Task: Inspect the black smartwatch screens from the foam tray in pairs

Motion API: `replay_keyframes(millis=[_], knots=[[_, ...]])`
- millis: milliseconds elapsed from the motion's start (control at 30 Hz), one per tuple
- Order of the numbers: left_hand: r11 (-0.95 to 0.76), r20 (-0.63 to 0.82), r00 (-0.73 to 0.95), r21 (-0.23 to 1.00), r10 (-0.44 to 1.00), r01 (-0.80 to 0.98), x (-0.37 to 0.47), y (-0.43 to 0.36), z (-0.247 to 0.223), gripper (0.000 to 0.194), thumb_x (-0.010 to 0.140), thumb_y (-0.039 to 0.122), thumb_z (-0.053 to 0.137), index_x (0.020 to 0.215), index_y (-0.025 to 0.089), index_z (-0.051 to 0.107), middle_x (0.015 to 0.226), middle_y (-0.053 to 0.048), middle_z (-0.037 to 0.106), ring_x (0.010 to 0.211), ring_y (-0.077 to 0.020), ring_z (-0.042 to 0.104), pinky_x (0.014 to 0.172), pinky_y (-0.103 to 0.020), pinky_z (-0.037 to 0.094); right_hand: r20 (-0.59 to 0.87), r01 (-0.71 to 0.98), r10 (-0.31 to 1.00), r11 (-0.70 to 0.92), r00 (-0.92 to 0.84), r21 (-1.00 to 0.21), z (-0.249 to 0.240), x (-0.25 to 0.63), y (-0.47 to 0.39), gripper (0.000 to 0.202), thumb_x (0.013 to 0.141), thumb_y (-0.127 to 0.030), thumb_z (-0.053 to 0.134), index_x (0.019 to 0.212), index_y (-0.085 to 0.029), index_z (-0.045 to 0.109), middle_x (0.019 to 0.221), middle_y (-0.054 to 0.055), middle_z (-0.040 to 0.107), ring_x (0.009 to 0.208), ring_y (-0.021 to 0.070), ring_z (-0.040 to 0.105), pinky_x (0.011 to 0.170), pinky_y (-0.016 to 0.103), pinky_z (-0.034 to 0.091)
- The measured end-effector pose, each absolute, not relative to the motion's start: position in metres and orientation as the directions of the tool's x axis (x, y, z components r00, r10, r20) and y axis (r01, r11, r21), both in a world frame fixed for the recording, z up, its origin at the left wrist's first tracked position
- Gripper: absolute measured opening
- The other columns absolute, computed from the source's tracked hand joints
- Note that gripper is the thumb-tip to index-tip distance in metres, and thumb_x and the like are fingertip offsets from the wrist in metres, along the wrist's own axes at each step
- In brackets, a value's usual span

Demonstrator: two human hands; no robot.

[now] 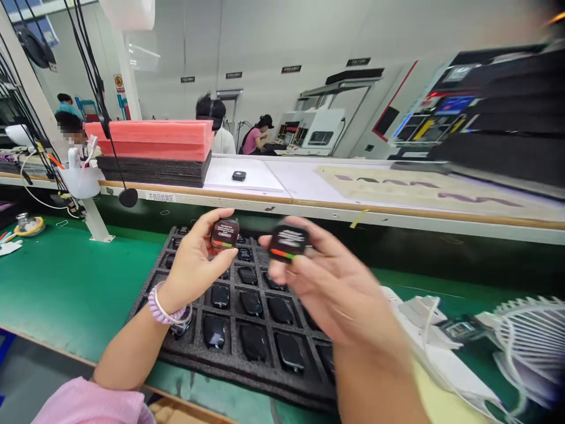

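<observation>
Pinched between the thumb and fingers of my left hand (189, 253) is a smartwatch body without a strap (225, 234). Its lit screen shows white text and a red and green bar. My right hand (339, 277), blurred by motion, grips a second smartwatch body (289, 242) with a similar lit screen. Both hands are above a dark foam tray (198, 347). Several dark watch bodies, such as this watch body (253, 341), lie in its square compartments. My hands and forearms hide parts of the tray.
On the shelf ahead are stacked pink foam sheets (150, 138) and a single small black watch body (239, 175). A white fan (529, 347) with a cable stands at right. A white pen cup (82, 179) is at left. Other people sit beyond the shelf.
</observation>
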State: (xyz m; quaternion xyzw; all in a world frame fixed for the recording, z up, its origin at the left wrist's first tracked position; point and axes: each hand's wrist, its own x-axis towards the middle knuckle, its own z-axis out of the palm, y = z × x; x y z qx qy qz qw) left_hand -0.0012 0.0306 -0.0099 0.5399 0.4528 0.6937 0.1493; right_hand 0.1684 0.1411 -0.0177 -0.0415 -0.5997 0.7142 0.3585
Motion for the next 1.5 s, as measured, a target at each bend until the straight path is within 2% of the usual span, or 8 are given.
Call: replay_keyframes(millis=[100,167,300,433,600,867,1267,1500], knots=[[-0.512,0.545,-0.354,0.837,0.760,0.191,0.000,0.048,-0.022,0.053,0.079,0.012,0.068,0.130,0.021,0.053,0.110,-0.007,0.063,0.097,-0.0156,0.065,0.078,-0.020,0.058,0.326,-0.477,0.522,-0.182,-0.788,-0.860,-0.020,0.154,0.143,0.051,0.079,-0.026,0.087,0.123,-0.027,0.061,0.106,0.005,0.070,0.079,0.0156,0.068,0.071,0.025,0.057],[-0.521,0.540,-0.359,0.839,0.761,0.157,0.002,0.050,-0.026,0.052,0.080,0.012,0.066,0.129,0.019,0.053,0.110,-0.008,0.064,0.098,-0.0162,0.066,0.078,-0.019,0.059,0.313,-0.480,0.521,-0.221,-0.794,-0.849,-0.023,0.148,0.144,0.049,0.078,-0.023,0.087,0.120,-0.024,0.062,0.104,0.005,0.070,0.076,0.0142,0.067,0.069,0.023,0.056],[-0.529,0.543,-0.370,0.836,0.754,0.149,0.004,0.047,-0.024,0.043,0.081,0.014,0.066,0.123,0.018,0.058,0.108,-0.008,0.065,0.090,-0.0142,0.068,0.070,-0.016,0.059,0.338,-0.506,0.553,-0.182,-0.761,-0.843,-0.027,0.145,0.145,0.043,0.079,-0.023,0.084,0.116,-0.023,0.062,0.101,0.003,0.069,0.068,0.0104,0.063,0.065,0.021,0.053],[-0.493,0.501,-0.345,0.862,0.794,0.116,0.006,0.046,-0.022,0.050,0.082,0.015,0.065,0.132,0.017,0.055,0.109,-0.007,0.065,0.074,-0.0098,0.069,0.072,-0.018,0.061,0.337,-0.501,0.588,-0.138,-0.735,-0.854,-0.026,0.146,0.145,0.047,0.074,-0.019,0.081,0.117,-0.022,0.060,0.093,0.001,0.067,0.067,0.0112,0.062,0.063,0.022,0.052],[-0.434,0.429,-0.341,0.899,0.836,0.068,0.007,0.045,-0.022,0.052,0.085,0.020,0.061,0.137,0.018,0.054,0.110,-0.007,0.064,0.074,-0.0125,0.072,0.073,-0.021,0.063,0.329,-0.469,0.637,-0.058,-0.697,-0.881,-0.023,0.146,0.145,0.052,0.072,-0.021,0.078,0.120,-0.021,0.057,0.084,-0.001,0.065,0.063,0.0122,0.059,0.059,0.023,0.048],[-0.395,0.388,-0.337,0.917,0.858,0.050,0.009,0.044,-0.022,0.046,0.086,0.025,0.063,0.131,0.017,0.060,0.110,-0.008,0.068,0.071,-0.0136,0.073,0.067,-0.019,0.064,0.318,-0.435,0.671,-0.007,-0.669,-0.900,-0.025,0.144,0.149,0.045,0.073,-0.032,0.084,0.107,-0.019,0.058,0.080,-0.002,0.061,0.055,0.0094,0.054,0.053,0.021,0.041],[-0.379,0.357,-0.328,0.925,0.875,-0.003,0.004,0.049,-0.023,0.051,0.080,0.023,0.061,0.131,0.017,0.059,0.120,-0.010,0.066,0.071,-0.0150,0.073,0.069,-0.024,0.065,0.330,-0.433,0.672,0.016,-0.663,-0.901,-0.025,0.143,0.148,0.042,0.069,-0.026,0.077,0.106,-0.021,0.058,0.076,-0.003,0.059,0.057,0.0128,0.053,0.054,0.025,0.042],[-0.376,0.342,-0.337,0.926,0.877,-0.040,0.000,0.054,-0.025,0.054,0.075,0.021,0.060,0.130,0.016,0.059,0.103,-0.006,0.069,0.069,-0.0148,0.072,0.068,-0.024,0.064,0.330,-0.463,0.661,-0.029,-0.674,-0.886,-0.028,0.137,0.155,0.041,0.070,-0.029,0.080,0.105,-0.021,0.060,0.078,-0.003,0.061,0.057,0.0119,0.055,0.055,0.024,0.044]])
